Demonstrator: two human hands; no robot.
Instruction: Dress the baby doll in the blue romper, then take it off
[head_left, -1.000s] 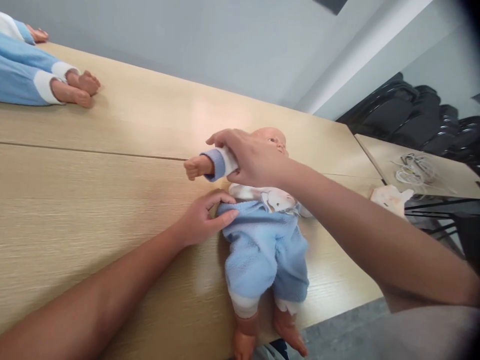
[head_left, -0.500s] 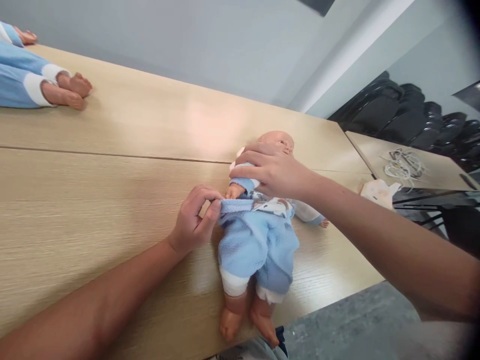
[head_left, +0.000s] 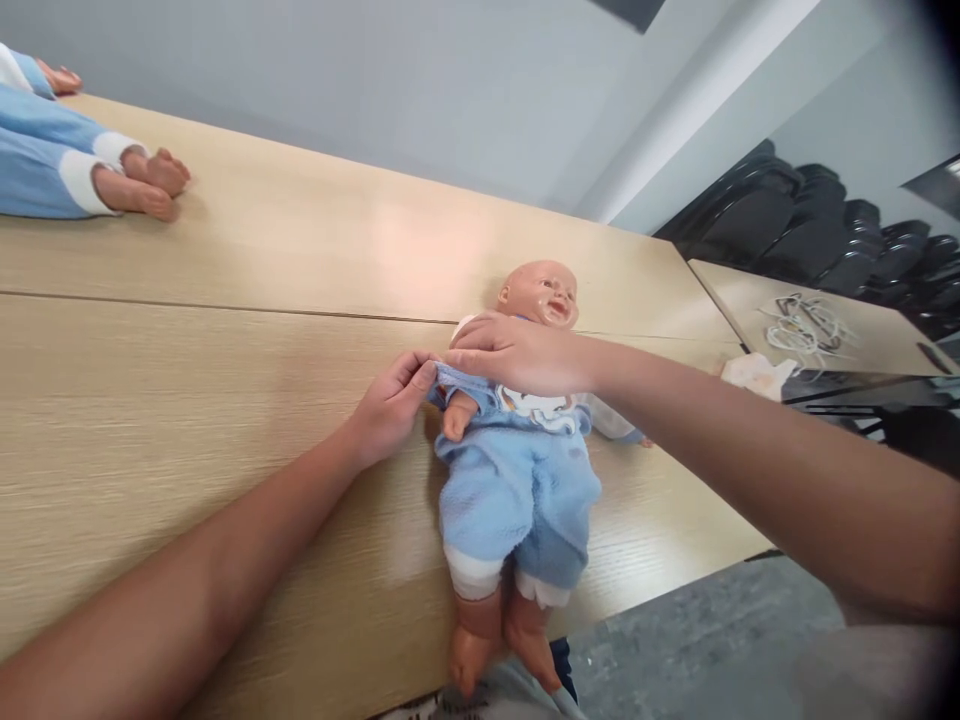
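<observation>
Head view: looks down on a baby doll [head_left: 510, 450] lying face up near the front edge of a light wooden table [head_left: 225, 420], head pointing away, bare feet jutting just past the edge. Dressed in blue fleece trousers [head_left: 517, 510] and a white printed top [head_left: 536, 405].

Pinches the trousers' upper hem at the doll's side with the left hand [head_left: 390, 405], thumb and fingers closed tight on the fabric. Lays the right hand [head_left: 517, 352] across the doll's upper chest, fingers stretched almost flat, tips touching the same hem just beside the left hand. Cannot tell whether anything is gripped underneath, the palm hiding it. Covers most of the doll's far arm with the right forearm.

Far back on the left, well apart: legs of a second doll [head_left: 82, 180] in blue with white cuffs. To the right: a crumpled white cloth [head_left: 754, 372] near the table corner, tangled white cables [head_left: 806, 325] on a neighbouring table [head_left: 870, 350], and stacked black chairs [head_left: 810, 230] behind.
</observation>
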